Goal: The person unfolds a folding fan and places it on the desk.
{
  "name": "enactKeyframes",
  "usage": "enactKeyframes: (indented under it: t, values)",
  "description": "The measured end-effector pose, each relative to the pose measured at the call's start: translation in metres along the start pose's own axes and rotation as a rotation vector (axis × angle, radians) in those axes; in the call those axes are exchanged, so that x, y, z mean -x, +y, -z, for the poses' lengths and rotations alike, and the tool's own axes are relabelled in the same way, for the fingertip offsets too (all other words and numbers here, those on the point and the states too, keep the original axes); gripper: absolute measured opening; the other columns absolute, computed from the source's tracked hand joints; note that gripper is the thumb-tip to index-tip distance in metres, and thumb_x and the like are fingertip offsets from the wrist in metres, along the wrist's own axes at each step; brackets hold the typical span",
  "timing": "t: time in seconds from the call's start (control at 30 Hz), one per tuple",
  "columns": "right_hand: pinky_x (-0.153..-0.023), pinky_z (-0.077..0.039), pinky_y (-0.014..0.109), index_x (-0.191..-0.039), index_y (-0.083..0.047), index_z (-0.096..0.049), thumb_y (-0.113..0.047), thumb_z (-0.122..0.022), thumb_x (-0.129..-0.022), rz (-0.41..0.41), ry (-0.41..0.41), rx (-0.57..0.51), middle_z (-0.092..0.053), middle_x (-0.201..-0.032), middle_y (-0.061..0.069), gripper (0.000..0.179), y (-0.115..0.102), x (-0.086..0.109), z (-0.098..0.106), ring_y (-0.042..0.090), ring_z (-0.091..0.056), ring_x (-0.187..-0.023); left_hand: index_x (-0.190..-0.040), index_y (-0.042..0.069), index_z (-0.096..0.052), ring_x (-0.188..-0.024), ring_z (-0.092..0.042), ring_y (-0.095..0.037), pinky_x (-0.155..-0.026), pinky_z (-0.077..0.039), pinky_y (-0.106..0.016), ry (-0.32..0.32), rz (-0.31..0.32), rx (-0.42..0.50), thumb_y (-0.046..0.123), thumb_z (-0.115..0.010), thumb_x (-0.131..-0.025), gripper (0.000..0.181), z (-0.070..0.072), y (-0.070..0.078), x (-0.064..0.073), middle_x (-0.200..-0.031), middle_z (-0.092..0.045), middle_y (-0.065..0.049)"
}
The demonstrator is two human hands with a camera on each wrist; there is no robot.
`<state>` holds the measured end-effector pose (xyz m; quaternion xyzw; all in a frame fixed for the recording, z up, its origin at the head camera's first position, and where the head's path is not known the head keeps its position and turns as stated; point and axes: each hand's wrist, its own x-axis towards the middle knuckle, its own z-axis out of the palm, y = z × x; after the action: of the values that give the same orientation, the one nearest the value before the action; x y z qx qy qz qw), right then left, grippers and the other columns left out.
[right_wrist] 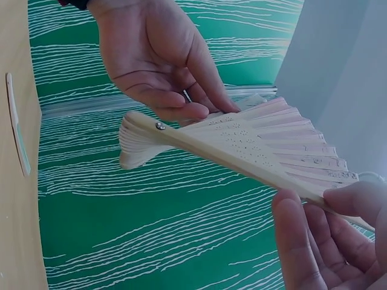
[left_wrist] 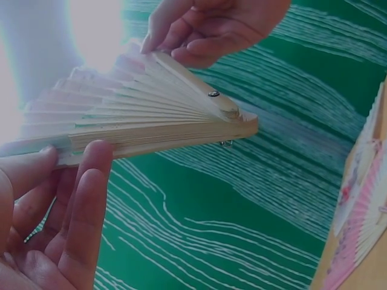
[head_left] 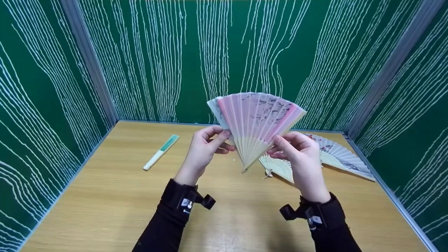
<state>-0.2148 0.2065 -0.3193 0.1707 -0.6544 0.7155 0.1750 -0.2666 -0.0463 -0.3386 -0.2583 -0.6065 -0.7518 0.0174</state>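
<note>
A pink folding fan with dark printed sprigs and pale ribs is partly spread, raised above the table with its pivot end down. My left hand pinches its left edge, where a pale blue-green leaf section shows. On the opposite edge, my right hand pinches the outer rib between thumb and fingers. The left wrist view shows the stacked ribs at the left thumb and fingers, with a rivet near the pivot. Pierced patterns mark the ribs in the right wrist view.
A closed fan with a green leaf lies on the table at left. Behind my right hand lie a spread fan with pale ribs, partly hidden, and a white flowered fan. Green walls with white lines enclose the table.
</note>
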Motion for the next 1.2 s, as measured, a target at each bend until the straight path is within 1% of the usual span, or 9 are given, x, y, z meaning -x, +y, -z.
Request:
enactKeyframes:
  t: [0.3,0.57,0.73,0.93,1.03,1.2]
  values:
    - [-0.066,-0.055,0.049,-0.102,0.011,-0.057,-0.012,-0.069,-0.087,0.017,0.026,-0.050,-0.061,-0.092,0.029,0.029,0.0002,-0.0025,0.0008,0.039,-0.065,-0.073,-0.111,0.007,-0.064,-0.079,-0.069,-0.032,-0.070,-0.057,-0.040,0.018,-0.020,0.008,0.026,-0.062,-0.093,0.027,0.0014,0.0002,-0.0003,-0.108,-0.062,-0.015]
    - [-0.068,-0.055,0.048,-0.103,0.010,-0.057,-0.013,-0.068,-0.088,0.005,0.034,-0.066,-0.060,-0.095,0.030,0.030,0.0003,-0.0031,0.0018,0.039,-0.065,-0.075,-0.113,0.008,-0.063,-0.083,-0.069,-0.033,-0.073,-0.057,-0.042,0.039,-0.022,0.017,0.027,-0.061,-0.093,0.027,0.0031,0.0005,0.0000,-0.108,-0.062,-0.016]
    - [-0.069,-0.055,0.048,-0.105,0.010,-0.057,-0.014,-0.068,-0.088,-0.004,0.039,-0.063,-0.060,-0.097,0.030,0.031,0.0002,-0.0035,0.0025,0.039,-0.065,-0.076,-0.113,0.009,-0.063,-0.084,-0.068,-0.035,-0.074,-0.056,-0.045,0.038,-0.028,0.016,0.027,-0.060,-0.094,0.027,0.0037,-0.0001,-0.0006,-0.108,-0.062,-0.016]
    - [-0.071,-0.055,0.048,-0.106,0.009,-0.057,-0.016,-0.068,-0.088,-0.009,0.048,-0.067,-0.060,-0.101,0.030,0.033,0.0003,-0.0047,0.0042,0.041,-0.065,-0.077,-0.113,0.008,-0.062,-0.085,-0.068,-0.034,-0.074,-0.056,-0.044,0.053,-0.014,0.023,0.028,-0.059,-0.095,0.027,0.0054,-0.0007,-0.0005,-0.107,-0.064,-0.016]
    - [-0.071,-0.055,0.047,-0.107,0.010,-0.055,-0.014,-0.066,-0.090,-0.009,0.040,-0.089,-0.060,-0.102,0.029,0.032,0.0002,-0.0050,0.0057,0.040,-0.065,-0.078,-0.114,0.008,-0.060,-0.086,-0.068,-0.035,-0.075,-0.056,-0.044,0.058,-0.012,0.035,0.028,-0.059,-0.095,0.028,0.0062,-0.0006,-0.0007,-0.107,-0.065,-0.016]
    - [-0.071,-0.056,0.046,-0.105,0.012,-0.053,-0.012,-0.065,-0.090,-0.003,0.038,-0.126,-0.059,-0.098,0.026,0.030,-0.0003,-0.0052,0.0065,0.039,-0.065,-0.078,-0.114,0.008,-0.059,-0.086,-0.067,-0.037,-0.073,-0.056,-0.044,0.072,-0.021,0.054,0.027,-0.060,-0.094,0.028,0.0073,-0.0017,-0.0020,-0.107,-0.062,-0.018]
